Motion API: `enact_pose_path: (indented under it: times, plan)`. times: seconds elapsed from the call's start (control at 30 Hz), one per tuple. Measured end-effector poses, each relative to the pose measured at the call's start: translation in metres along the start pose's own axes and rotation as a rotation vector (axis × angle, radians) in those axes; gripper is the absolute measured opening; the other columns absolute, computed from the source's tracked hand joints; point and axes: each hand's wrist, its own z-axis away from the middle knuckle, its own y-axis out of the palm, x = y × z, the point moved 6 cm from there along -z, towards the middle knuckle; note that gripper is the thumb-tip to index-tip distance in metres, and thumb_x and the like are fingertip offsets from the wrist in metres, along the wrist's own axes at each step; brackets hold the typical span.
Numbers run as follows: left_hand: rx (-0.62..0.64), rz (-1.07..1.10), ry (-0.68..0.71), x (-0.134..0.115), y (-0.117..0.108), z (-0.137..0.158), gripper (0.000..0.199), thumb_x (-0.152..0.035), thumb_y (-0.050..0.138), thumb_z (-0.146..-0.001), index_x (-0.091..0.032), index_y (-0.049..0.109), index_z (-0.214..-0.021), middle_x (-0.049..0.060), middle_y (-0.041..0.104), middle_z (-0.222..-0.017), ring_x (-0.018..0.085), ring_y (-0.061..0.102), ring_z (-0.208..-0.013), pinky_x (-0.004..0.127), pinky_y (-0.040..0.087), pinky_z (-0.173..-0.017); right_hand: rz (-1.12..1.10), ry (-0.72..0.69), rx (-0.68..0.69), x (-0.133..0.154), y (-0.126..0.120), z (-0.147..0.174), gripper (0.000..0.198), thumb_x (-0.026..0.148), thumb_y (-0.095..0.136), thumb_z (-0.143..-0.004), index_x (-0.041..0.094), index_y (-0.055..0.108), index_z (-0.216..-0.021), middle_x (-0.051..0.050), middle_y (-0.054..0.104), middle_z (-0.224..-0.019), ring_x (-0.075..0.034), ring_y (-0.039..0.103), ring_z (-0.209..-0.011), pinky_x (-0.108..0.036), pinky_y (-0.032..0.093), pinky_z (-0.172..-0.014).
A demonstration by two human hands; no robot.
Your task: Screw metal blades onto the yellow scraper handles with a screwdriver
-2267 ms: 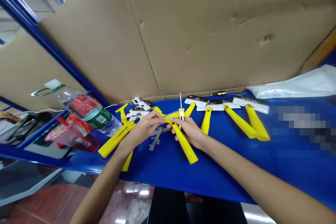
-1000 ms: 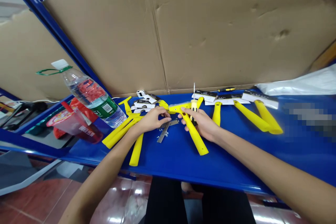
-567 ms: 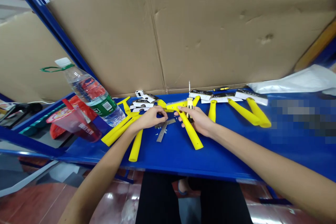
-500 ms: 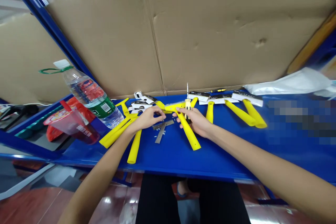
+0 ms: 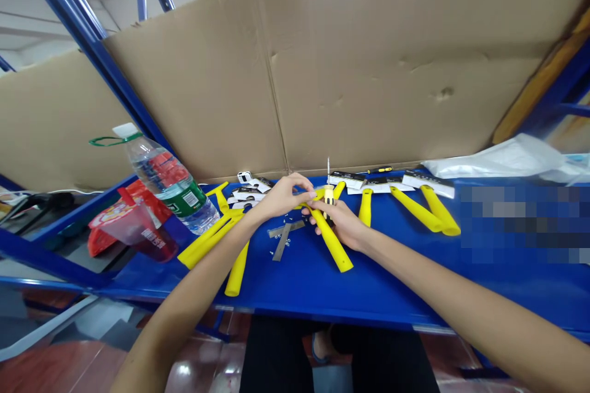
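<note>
My right hand (image 5: 348,224) is closed round a yellow T-shaped scraper (image 5: 332,242), its handle slanting toward the table's front edge. The same hand holds a screwdriver (image 5: 329,196) with a pale handle, shaft pointing up. My left hand (image 5: 288,195) is at the scraper's head, fingers pinched together; anything between the fingertips is too small or hidden to make out. Below the left hand lie two crossed flat metal blades (image 5: 282,239) on the blue table, with several small screws (image 5: 288,239) scattered about them. The scraper's head is partly covered by my fingers.
Yellow scrapers (image 5: 212,239) lie at left, and more scrapers (image 5: 417,209) with white-and-black heads at right. White-and-black pieces (image 5: 249,190) and another screwdriver (image 5: 380,170) lie near the cardboard wall (image 5: 369,73). A water bottle (image 5: 182,187) and red cup (image 5: 142,230) stand left.
My left hand has lifted from above the blades and screws and moved right to the scraper's head. The right hand keeps its hold on the scraper and screwdriver. The view has tilted slightly upward.
</note>
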Motion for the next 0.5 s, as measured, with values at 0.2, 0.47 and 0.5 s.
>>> enact_pose_path:
  times: [0.2, 0.47, 0.5]
  plan:
    - [0.081, 0.118, -0.094, 0.014, 0.01, -0.016, 0.019, -0.037, 0.082, -0.092, -0.017, 0.082, -0.091, 0.01, 0.081, -0.102, 0.023, 0.075, -0.097, 0.04, 0.058, -0.09, -0.003, 0.013, 0.009, -0.001, -0.002, -0.003, 0.031, 0.026, 0.095, -0.082, 0.016, 0.073, -0.101, -0.009, 0.083, -0.095, -0.015, 0.067, -0.063, -0.025, 0.057, -0.045]
    - [0.017, 0.225, -0.145, 0.028, 0.006, -0.014, 0.035, -0.04, 0.087, -0.09, -0.016, 0.079, -0.115, 0.013, 0.082, -0.116, 0.022, 0.075, -0.101, 0.04, 0.059, -0.093, 0.008, 0.019, 0.005, -0.002, -0.004, -0.003, 0.027, 0.023, 0.092, -0.085, 0.015, 0.074, -0.104, -0.011, 0.084, -0.099, -0.014, 0.066, -0.063, -0.025, 0.058, -0.045]
    - [-0.012, 0.234, -0.138, 0.03, 0.001, -0.011, 0.037, -0.042, 0.085, -0.093, -0.016, 0.078, -0.117, 0.013, 0.082, -0.12, 0.022, 0.075, -0.103, 0.04, 0.059, -0.095, 0.003, 0.014, -0.001, -0.002, -0.004, -0.003, 0.026, 0.024, 0.092, -0.086, 0.015, 0.075, -0.103, -0.011, 0.084, -0.1, -0.014, 0.066, -0.064, -0.025, 0.058, -0.046]
